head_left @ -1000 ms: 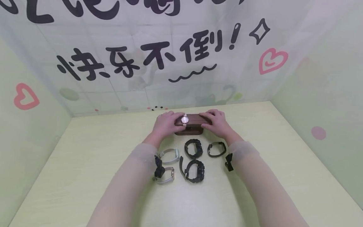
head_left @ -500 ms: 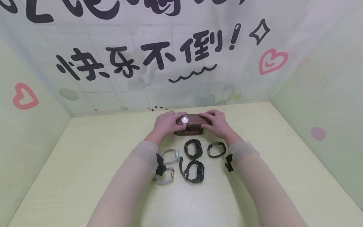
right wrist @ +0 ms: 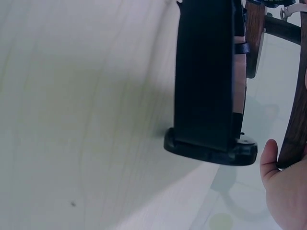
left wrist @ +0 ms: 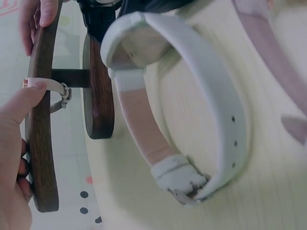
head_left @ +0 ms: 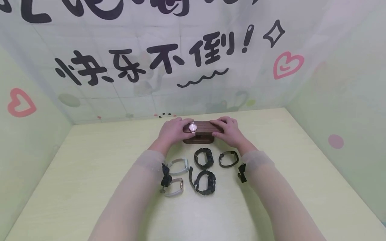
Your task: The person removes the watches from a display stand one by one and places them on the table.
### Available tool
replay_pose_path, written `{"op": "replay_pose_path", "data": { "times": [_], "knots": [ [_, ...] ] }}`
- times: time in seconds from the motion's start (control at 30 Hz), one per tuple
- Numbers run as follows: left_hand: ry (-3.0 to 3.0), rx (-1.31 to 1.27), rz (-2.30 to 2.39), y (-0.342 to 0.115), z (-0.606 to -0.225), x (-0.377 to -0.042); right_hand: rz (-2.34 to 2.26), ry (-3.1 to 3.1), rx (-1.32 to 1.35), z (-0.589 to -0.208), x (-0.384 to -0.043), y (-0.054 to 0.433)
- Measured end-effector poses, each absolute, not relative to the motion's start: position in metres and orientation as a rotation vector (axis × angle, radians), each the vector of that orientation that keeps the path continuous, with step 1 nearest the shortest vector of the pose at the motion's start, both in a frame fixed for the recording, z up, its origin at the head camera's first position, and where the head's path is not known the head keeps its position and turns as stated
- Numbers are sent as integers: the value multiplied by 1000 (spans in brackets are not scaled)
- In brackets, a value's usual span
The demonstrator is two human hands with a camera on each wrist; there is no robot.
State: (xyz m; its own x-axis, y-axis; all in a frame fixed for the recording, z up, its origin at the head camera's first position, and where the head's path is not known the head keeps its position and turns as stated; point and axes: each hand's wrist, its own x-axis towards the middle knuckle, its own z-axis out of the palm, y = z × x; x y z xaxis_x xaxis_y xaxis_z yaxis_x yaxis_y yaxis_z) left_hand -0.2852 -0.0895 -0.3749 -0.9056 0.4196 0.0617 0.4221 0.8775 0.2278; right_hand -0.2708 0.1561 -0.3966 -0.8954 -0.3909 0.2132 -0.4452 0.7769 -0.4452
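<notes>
A dark wooden watch stand (head_left: 208, 126) has a crossbar raised on a short post above its base (head_left: 199, 141). Round the bar's left part hangs a small watch (head_left: 193, 127) with a round pale dial and a light strap. My left hand (head_left: 172, 132) grips the left end of the bar; in the left wrist view its thumb (left wrist: 33, 96) presses on that strap. At the other end, my right hand (head_left: 230, 132) holds the bar between thumb and fingers. In the right wrist view the thumb (right wrist: 269, 155) lies against the bar's end, with most fingers hidden.
In front of the stand lie two chunky black watches (head_left: 210, 157) (head_left: 212, 182), one behind the other. A slimmer black watch (head_left: 237, 158) is to their right. Left of them are a pale blue-white watch (left wrist: 211, 81) and a pinkish-strapped watch (head_left: 181, 185). Behind stands a printed backdrop (head_left: 126, 100).
The head view has shifted slightly, so everything appears a little further left. Both hands keep their hold on the stand, and the watches stay in place.
</notes>
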Motion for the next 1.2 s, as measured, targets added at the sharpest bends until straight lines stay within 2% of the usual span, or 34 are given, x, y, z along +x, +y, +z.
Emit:
{"op": "replay_pose_path", "data": {
  "times": [0.43, 0.93, 1.2],
  "knots": [
    [-3068, -615, -235, -85, -371, -285, 750, -2843, 688, -398, -272, 154],
    [-2995, -655, -161, -117, -373, -288, 769, -2842, 684, -398, -271, 154],
    [-2987, -584, -164, -133, -375, -286, 779, -2856, 671, -398, -271, 154]
  ]
}}
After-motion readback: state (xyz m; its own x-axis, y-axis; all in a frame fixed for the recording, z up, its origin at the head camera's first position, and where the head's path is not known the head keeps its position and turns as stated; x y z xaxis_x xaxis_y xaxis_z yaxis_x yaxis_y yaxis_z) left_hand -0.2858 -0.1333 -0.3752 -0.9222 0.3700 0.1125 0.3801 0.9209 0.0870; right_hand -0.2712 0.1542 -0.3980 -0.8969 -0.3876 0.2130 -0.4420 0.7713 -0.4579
